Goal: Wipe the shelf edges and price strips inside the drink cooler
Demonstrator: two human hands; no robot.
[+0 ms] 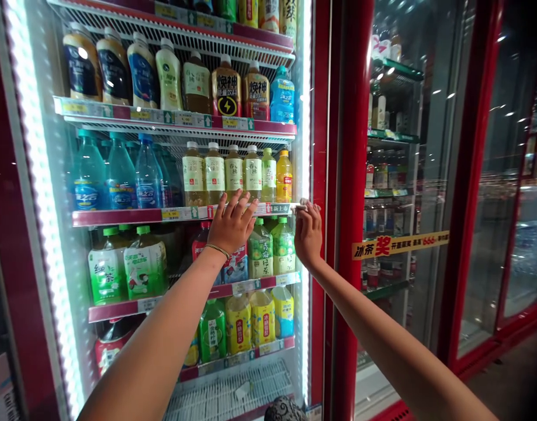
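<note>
While my left hand (234,225) spreads its fingers, loose and unclenched, at the price strip (119,218) of a shelf in the lit, red-framed drinks cooler (319,117), my right hand (309,233) curls about a crumpled whitish scrap (301,204), fingertips pinched on it. That scrap is at the right end of the same strip, just beside the cooler's bright side light (306,146); I cannot tell whether it is paper or cloth. A thin yellowish band (218,250) circles my left wrist. Behind my left fingertips stand pale-labelled tea bottles (214,174), with an orange drink bottle (284,178) ending the row near my right hand and blue water bottles (120,172) well to the left. On the shelf below, green plum tea bottles (262,251) show between my two hands.
</note>
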